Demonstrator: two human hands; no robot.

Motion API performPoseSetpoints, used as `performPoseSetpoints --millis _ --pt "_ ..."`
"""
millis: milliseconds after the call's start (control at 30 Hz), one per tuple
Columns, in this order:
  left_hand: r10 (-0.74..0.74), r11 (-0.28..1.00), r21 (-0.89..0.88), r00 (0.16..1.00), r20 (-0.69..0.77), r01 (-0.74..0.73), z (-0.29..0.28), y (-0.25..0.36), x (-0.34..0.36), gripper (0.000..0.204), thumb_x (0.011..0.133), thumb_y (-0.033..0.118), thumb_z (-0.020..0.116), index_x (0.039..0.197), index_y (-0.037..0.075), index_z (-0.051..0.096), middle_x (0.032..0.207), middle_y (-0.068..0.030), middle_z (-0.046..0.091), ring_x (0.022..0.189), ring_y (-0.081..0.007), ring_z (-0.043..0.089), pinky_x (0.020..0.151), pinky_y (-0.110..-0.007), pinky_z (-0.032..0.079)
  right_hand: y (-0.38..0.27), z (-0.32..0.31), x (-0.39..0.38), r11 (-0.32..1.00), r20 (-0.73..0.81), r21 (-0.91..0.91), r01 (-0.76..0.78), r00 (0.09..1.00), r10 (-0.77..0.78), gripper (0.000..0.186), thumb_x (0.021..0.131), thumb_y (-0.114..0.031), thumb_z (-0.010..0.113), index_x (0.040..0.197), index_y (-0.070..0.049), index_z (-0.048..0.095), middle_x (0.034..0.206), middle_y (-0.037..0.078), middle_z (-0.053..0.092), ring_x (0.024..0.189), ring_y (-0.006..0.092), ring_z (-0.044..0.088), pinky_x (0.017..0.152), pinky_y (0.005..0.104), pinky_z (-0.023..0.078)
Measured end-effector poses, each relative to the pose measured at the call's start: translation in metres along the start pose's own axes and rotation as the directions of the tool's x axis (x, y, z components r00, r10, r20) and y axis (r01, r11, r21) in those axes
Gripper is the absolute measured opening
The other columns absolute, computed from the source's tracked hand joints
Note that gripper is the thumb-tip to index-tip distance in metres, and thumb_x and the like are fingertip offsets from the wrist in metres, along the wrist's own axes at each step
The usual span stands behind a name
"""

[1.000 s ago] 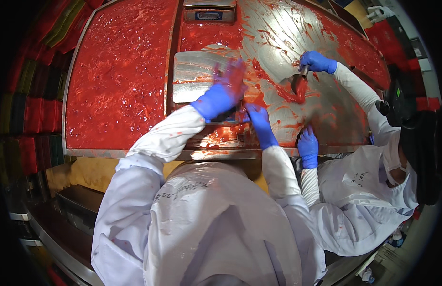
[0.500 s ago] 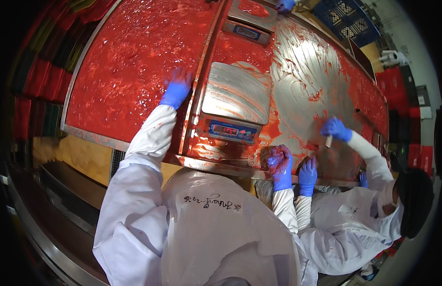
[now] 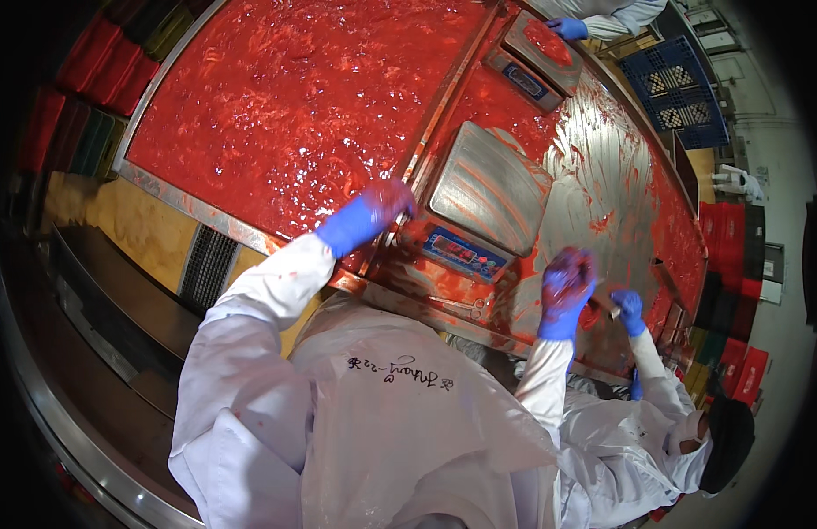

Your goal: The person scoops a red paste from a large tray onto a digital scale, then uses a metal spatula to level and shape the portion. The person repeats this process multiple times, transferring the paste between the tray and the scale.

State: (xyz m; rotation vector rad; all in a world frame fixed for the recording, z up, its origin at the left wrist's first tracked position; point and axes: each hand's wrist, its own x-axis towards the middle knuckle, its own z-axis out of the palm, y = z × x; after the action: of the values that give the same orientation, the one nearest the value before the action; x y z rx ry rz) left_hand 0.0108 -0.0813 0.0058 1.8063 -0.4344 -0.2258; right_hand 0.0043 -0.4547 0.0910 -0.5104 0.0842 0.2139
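While stacked red crates (image 3: 100,70) stand at far left, the wide tray (image 3: 197,210) beside them lies spread with wet red mass (image 3: 276,115). Left hand (image 3: 384,209), blue-gloved: over the tray's near corner, by the metal divider (image 3: 448,99). Fingers blurred; cannot tell how far open, nor whether it has hold of anything.

Right of the divider, on the desk (image 3: 593,159): nearer scale (image 3: 490,189), plate smeared, no lump on it. Residue left there could throw off a reading. Beyond it, farther scale (image 3: 521,81) carries a red lump (image 3: 548,44); a co-worker's hand (image 3: 568,29) at its far edge.

Right hand (image 3: 567,280): raised just right of the nearer scale's display, red-smeared, fingers seemingly part curled. Blurred; cannot tell if it grips any mass. Anything carried could slip, the gloves being slick.

Farther right, near it, a second co-worker's hand (image 3: 630,309) holds a short handle (image 3: 614,312). Close quarters: an unwatched sideways swing could knock the two together.
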Motion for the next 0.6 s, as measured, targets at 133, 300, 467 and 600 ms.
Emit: performPoseSetpoints --millis 133,300,467,600 --pt "0.232 0.796 0.598 0.866 -0.442 0.092 0.003 -0.031 0.083 0.029 0.094 0.02 0.04 0.115 0.006 0.054 0.12 -0.0161 0.051 0.115 -0.0343 0.047 0.099 -0.051 0.032 0.079 0.146 0.071 0.962 0.197 -0.081 -0.261 0.942 0.272 0.057 0.093 -0.048 0.043 0.132 -0.006 0.045 0.141 0.013 0.038 0.123 0.0265 0.042 0.104 0.0477 0.034" --pt "0.147 0.606 0.784 0.951 -0.271 0.13 0.02 -0.066 0.133 0.039 0.089 0.009 0.041 0.127 0.007 0.05 0.134 -0.0195 0.042 0.128 -0.0448 0.033 0.108 -0.063 0.013 0.067 0.101 0.142 0.825 0.054 -0.559 0.087 0.996 -0.069 0.049 0.094 -0.043 0.045 0.124 -0.005 0.052 0.124 0.01 0.054 0.11 0.0228 0.053 0.095 0.0409 0.042" --pt "-0.187 0.468 0.854 0.919 0.346 -0.226 0.022 0.018 0.035 0.021 0.075 0.005 0.053 0.088 0.008 0.069 0.1 -0.0119 0.063 0.122 -0.0336 0.042 0.11 -0.061 0.013 -0.029 -0.042 0.146 0.484 -0.178 -0.874 0.042 0.899 -0.4 0.035 0.094 -0.029 0.045 0.102 0.0 0.063 0.093 0.01 0.067 0.089 0.0186 0.062 0.082 0.0301 0.049" --pt "0.174 0.662 0.733 0.983 0.051 -0.155 -0.013 -0.01 -0.017 0.027 0.07 0.0 0.054 0.093 0.013 0.061 0.105 -0.0004 0.06 0.117 -0.0231 0.049 0.105 -0.06 0.02 -0.016 -0.064 0.16 0.436 -0.197 -0.899 -0.049 0.932 -0.303 0.027 0.089 -0.025 0.051 0.09 -0.004 0.067 0.081 0.008 0.066 0.074 0.0158 0.06 0.07 0.0262 0.047"
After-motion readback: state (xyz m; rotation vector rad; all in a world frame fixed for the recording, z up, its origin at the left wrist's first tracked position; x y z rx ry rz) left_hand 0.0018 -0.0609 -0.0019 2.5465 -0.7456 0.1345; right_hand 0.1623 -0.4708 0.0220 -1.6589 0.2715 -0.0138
